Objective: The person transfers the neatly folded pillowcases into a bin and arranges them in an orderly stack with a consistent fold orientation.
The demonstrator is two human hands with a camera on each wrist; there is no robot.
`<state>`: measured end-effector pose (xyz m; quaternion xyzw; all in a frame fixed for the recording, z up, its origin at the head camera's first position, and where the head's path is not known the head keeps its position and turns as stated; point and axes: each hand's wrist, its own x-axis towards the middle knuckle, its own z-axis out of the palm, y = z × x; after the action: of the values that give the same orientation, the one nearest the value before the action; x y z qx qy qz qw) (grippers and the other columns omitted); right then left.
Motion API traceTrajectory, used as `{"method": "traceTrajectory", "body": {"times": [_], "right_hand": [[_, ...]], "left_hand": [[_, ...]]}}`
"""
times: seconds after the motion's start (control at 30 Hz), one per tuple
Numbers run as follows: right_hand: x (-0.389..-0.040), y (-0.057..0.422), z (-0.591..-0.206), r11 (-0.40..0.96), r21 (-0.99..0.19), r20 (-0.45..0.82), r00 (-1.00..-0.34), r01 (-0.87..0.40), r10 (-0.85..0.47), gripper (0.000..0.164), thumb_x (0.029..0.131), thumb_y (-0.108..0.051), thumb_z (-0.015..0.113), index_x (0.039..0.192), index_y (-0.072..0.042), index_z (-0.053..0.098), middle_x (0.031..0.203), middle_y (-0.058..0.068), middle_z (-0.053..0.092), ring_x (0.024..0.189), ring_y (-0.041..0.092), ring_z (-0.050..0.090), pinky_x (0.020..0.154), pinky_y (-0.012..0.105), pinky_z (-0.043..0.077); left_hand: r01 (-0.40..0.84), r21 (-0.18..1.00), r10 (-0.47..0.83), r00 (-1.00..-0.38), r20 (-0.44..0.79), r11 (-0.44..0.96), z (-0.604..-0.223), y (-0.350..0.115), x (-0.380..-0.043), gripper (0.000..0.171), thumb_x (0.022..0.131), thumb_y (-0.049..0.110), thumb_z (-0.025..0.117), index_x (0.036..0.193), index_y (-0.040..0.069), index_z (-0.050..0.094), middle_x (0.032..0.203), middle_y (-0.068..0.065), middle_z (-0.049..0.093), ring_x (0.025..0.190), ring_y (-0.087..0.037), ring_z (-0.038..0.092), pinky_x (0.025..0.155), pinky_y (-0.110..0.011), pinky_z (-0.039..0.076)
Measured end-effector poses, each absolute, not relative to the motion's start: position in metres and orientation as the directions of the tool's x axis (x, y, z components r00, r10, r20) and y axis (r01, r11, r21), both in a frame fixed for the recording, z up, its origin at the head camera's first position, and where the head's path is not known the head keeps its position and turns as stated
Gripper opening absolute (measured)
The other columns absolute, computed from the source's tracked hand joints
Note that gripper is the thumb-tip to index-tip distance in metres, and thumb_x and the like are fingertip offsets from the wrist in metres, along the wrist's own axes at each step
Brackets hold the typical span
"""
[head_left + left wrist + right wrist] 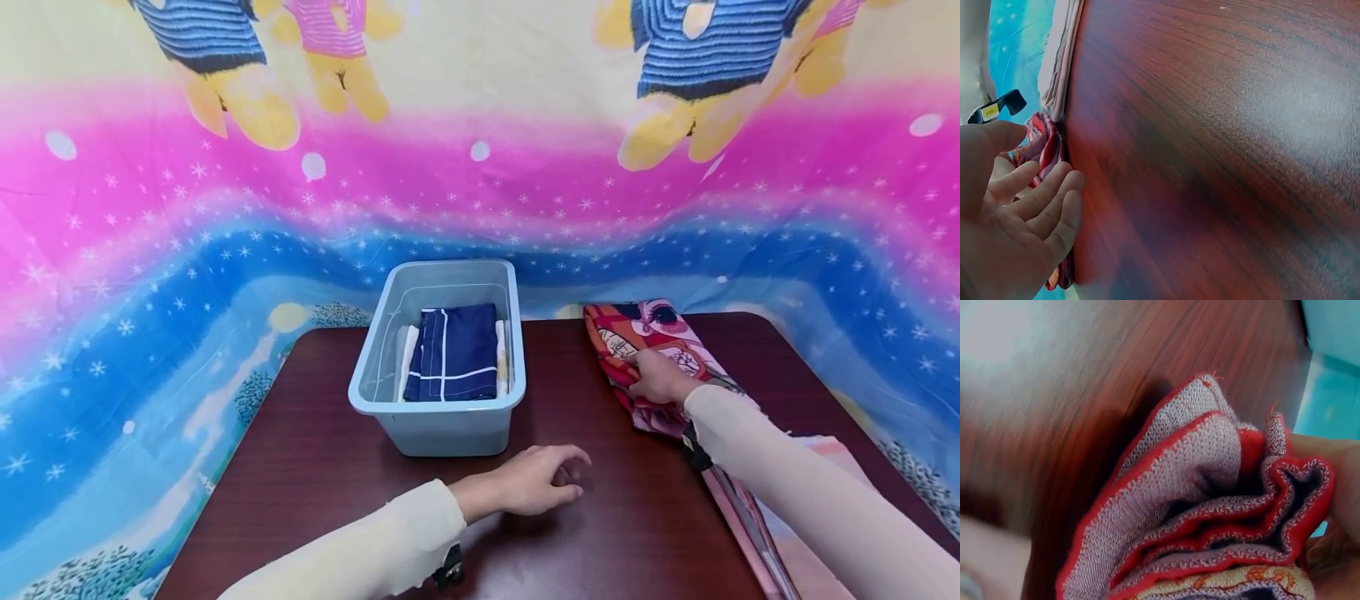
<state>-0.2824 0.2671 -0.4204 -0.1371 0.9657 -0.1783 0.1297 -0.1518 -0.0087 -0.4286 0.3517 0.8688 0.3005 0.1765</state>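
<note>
My right hand grips the near left side of a folded red and pink patterned cloth at the back right of the table. In the right wrist view, the cloth's knitted layers bunch up beside my fingers, with red edges and a pale underside. My left hand hovers low over the middle of the table, empty, its fingers loosely bent. Its palm and spread fingers show in the left wrist view, overlapping the red cloth behind.
A light blue plastic basket stands at the back left, holding a folded navy cloth with white lines and paler cloths beneath. More folded pink cloth lies along the right side, under my right forearm. A cartoon-printed curtain hangs behind the dark table.
</note>
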Motion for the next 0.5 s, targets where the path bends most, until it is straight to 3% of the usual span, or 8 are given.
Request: {"method": "traceTrajectory", "body": {"times": [0.5], "right_hand": [[-0.285, 0.238, -0.421, 0.881, -0.459, -0.247, -0.936, -0.116, -0.252, 0.056, 0.089, -0.008, 0.072, 0.139, 0.011, 0.052, 0.108, 0.022, 0.062, 0.089, 0.03, 0.06, 0.076, 0.035, 0.052]], "left_hand": [[0.433, 0.717, 0.68, -0.729, -0.078, 0.546, -0.438, -0.014, -0.157, 0.034, 0.096, 0.017, 0.066, 0.13, 0.013, 0.062, 0.108, 0.001, 0.074, 0.085, 0.006, 0.06, 0.079, -0.014, 0.049]]}}
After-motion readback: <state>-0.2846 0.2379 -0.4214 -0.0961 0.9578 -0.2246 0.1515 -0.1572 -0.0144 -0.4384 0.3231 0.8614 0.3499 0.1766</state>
